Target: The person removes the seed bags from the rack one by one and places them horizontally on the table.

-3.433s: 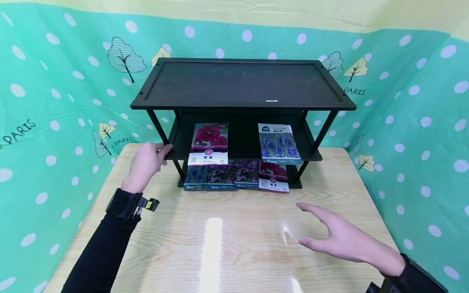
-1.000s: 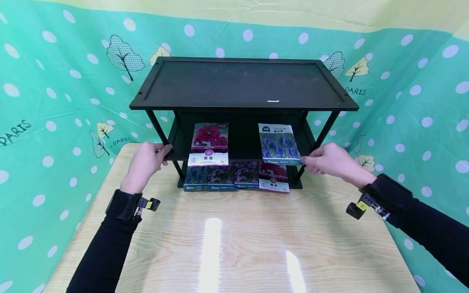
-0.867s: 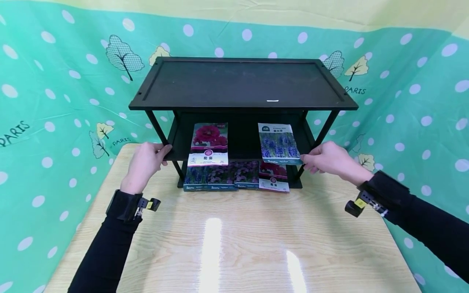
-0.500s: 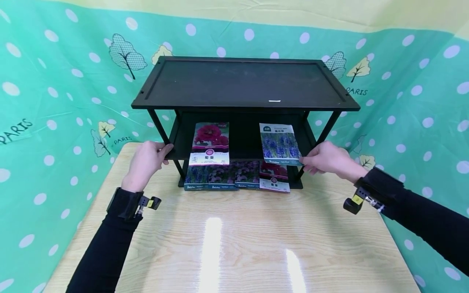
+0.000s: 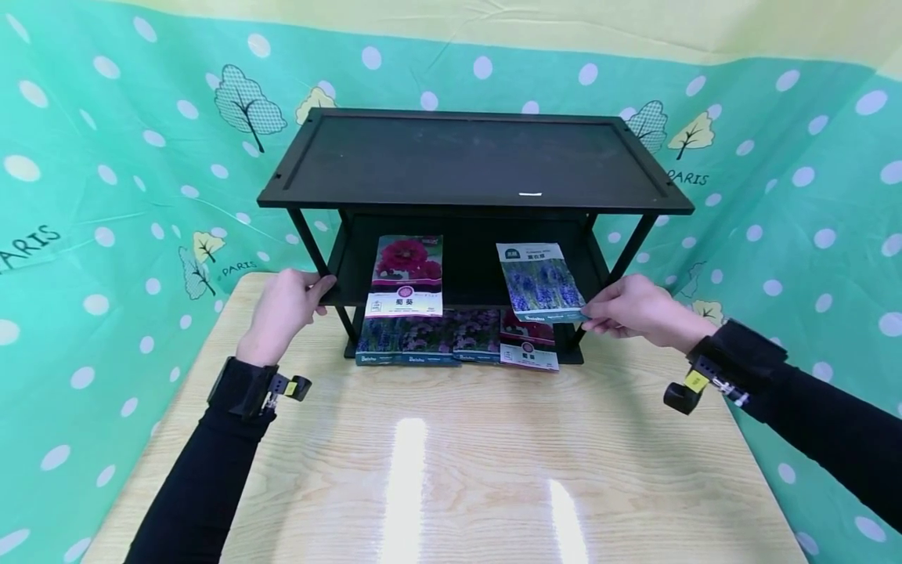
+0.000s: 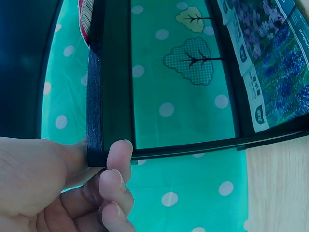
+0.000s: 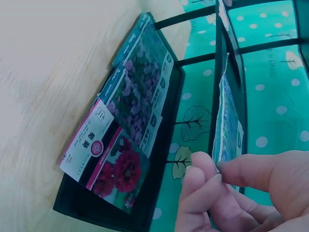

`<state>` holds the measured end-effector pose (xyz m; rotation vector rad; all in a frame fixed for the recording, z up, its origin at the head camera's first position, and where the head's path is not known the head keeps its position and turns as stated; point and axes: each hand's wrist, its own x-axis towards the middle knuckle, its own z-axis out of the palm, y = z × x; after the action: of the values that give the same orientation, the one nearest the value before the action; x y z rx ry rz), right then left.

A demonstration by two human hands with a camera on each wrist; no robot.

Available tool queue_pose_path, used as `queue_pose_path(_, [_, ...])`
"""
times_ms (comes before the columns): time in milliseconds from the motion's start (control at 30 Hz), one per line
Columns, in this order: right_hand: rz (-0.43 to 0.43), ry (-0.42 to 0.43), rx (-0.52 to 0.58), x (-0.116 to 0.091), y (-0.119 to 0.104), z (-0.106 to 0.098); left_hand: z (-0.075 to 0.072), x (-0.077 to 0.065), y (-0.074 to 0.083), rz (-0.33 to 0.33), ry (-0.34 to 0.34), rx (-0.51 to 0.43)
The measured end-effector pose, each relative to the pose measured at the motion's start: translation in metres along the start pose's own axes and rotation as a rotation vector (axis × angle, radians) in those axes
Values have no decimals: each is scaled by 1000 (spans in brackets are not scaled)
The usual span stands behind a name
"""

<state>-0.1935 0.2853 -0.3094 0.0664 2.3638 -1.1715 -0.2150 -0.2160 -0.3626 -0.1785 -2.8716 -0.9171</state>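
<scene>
Green dotted cloth (image 5: 127,235) hangs behind the pale wood surface (image 5: 486,454). On it stands a black rack (image 5: 465,157) with a middle shelf (image 5: 470,274). The left hand (image 5: 278,315) pinches that shelf's left corner. The right hand (image 5: 637,310) pinches the blue flower packet (image 5: 539,280), which pokes past the shelf's front edge. It has just turned and slid forward, so it seems loose now.

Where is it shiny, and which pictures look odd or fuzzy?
Head view: two glare streaks on the table, a shadow below the right hand; left wrist view: a bluish tint, the black rack dark; right wrist view: pale, hazy table, small print on the red-flower packet too fuzzy to read.
</scene>
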Motion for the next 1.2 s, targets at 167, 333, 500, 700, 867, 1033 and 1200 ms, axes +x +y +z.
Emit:
queue_pose_path(167, [-8,0,47,-4,4,-3,-1,-1,1,-7,-5,1])
queue_pose_path(333, [-14,9,71,-8,7,-7,0,-2,0,-11,-11,-10])
queue_pose_path(500, [-49,17,72,-12,11,-10,0,-3,2,-18,3,-18])
queue_pose_path(700, [-51,39,77,-15,15,-10,0,-5,2,-27,10,-22])
queue_pose_path(867, [-59,56,75,-15,14,-10,0,-7,0,-39,14,-44])
queue_pose_path(1033, [-65,69,71,-21,10,-16,1,-6,0,-19,29,-44])
queue_pose_path(1200, [-76,87,91,-27,8,-26,3,-5,2,-31,11,-52])
